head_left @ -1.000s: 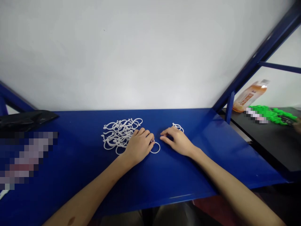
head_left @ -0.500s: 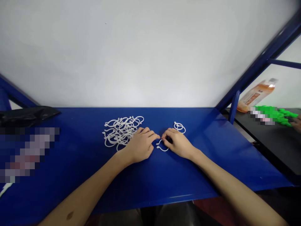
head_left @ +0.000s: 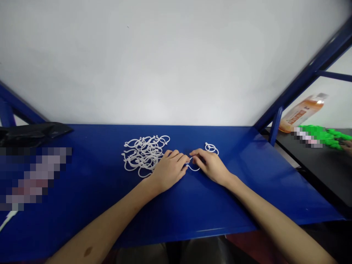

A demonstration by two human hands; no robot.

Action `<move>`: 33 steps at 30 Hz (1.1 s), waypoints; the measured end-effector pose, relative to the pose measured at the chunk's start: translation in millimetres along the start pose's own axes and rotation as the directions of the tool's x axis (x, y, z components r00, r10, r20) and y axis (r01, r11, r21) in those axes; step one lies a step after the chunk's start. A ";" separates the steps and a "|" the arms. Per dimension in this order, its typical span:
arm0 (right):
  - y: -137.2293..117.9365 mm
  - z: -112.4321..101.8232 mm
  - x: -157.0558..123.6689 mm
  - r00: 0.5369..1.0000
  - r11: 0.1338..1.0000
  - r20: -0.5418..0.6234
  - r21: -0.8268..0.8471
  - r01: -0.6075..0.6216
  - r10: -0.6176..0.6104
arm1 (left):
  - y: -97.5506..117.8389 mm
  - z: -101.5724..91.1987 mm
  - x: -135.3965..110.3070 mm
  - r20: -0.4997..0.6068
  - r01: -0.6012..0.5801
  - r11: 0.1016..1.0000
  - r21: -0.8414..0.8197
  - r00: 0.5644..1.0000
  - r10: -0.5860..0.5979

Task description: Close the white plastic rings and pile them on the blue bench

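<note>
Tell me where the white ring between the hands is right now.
In the head view, the white ring lies mid-table, pinched between left hand and right hand, right of the ring pile.

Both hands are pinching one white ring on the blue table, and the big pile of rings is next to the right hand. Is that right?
Not quite. The head view shows the big pile of rings beside the left hand, not the right hand. Both hands do pinch one white ring on the blue table.

Left hand, right hand, grips pinched
</note>
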State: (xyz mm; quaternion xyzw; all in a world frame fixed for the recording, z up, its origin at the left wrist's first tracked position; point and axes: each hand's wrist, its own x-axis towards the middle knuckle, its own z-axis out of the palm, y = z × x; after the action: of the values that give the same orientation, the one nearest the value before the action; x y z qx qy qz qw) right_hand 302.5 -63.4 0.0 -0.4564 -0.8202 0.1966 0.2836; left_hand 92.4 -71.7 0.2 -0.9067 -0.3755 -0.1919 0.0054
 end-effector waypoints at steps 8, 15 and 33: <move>-2.5 -5.9 -0.9 0.995 0.991 0.069 0.120 0.064 -0.072 | -0.1 1.4 0.8 -0.308 0.003 0.997 0.077 0.951 0.021; -3.0 -7.1 -1.8 0.991 0.970 0.111 0.241 0.045 -0.073 | 4.4 3.0 -2.4 -0.405 -0.030 0.994 0.102 0.912 0.069; 53.5 -28.0 14.2 0.921 0.957 -0.374 -0.210 -0.201 0.111 | -46.2 -7.0 -3.4 -0.226 0.465 0.802 0.375 0.885 -0.407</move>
State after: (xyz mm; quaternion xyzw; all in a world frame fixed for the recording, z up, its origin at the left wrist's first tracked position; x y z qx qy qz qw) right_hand 348.6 -22.4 -5.7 -0.5801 -0.7333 0.0299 0.3534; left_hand 56.3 -42.0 -0.7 -0.7580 -0.6051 -0.1633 0.1807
